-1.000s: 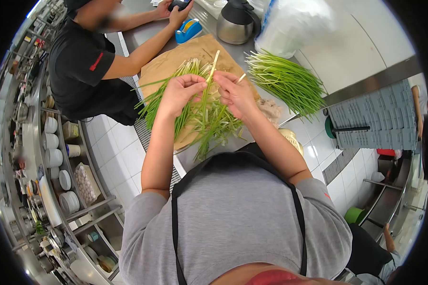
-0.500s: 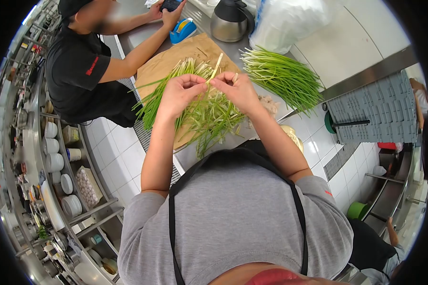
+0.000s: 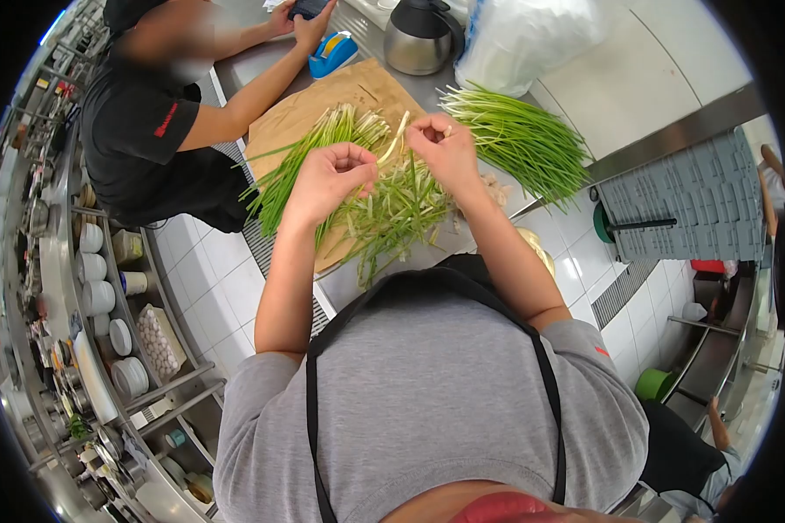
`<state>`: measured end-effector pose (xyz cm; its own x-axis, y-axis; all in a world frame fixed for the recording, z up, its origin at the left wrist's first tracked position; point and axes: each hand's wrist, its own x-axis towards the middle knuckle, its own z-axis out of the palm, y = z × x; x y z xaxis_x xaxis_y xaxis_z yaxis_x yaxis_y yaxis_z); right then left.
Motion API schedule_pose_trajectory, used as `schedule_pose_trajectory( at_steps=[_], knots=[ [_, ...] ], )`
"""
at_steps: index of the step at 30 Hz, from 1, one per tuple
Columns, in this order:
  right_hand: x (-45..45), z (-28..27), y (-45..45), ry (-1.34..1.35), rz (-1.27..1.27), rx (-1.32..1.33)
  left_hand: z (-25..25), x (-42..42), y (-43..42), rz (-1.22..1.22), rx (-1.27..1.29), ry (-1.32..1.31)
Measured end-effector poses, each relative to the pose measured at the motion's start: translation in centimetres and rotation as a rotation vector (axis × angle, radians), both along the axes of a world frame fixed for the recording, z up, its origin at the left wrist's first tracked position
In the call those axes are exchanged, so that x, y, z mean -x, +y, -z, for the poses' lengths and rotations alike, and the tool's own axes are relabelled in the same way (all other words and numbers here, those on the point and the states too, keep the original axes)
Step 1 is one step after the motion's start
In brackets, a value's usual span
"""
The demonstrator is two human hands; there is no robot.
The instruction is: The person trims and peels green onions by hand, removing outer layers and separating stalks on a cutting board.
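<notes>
My left hand (image 3: 333, 181) is closed in a pinch on a single spring onion stalk (image 3: 396, 142), whose pale end points up and away. Close beside it, my right hand (image 3: 447, 155) has thumb and fingers pressed together; what they hold, if anything, is too small to make out. Below both hands lies a loose heap of peeled leaves and scraps (image 3: 392, 213). A bunch of spring onions (image 3: 298, 174) rests to the left on brown paper (image 3: 323, 103). Another, neatly aligned pile of spring onions (image 3: 523, 144) lies to the right.
A co-worker (image 3: 148, 131) leans on the table at left, holding a phone (image 3: 310, 9). A blue tape dispenser (image 3: 331, 54), a steel jug (image 3: 419, 39) and a white plastic bag (image 3: 532, 39) stand at the back. Shelves with bowls (image 3: 100, 296) line the left; grey crates (image 3: 685, 200) stand right.
My hands have moved apart, the right one going right and slightly up. The stalk stays with my left hand. The co-worker remains in place.
</notes>
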<state>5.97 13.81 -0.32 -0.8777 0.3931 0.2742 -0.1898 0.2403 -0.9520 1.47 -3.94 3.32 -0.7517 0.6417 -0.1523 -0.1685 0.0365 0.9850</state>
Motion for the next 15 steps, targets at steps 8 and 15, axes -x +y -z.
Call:
schedule_pose_trajectory(
  at_steps=[8,15],
  knots=[
    [1.3,1.8,2.6,-0.006,0.181,0.069,0.4,-0.2,-2.2,0.025,0.063,0.04],
    [1.5,1.8,5.3,-0.051,0.186,0.526,1.0,0.6,-3.3,-0.062,-0.083,-0.067]
  ],
)
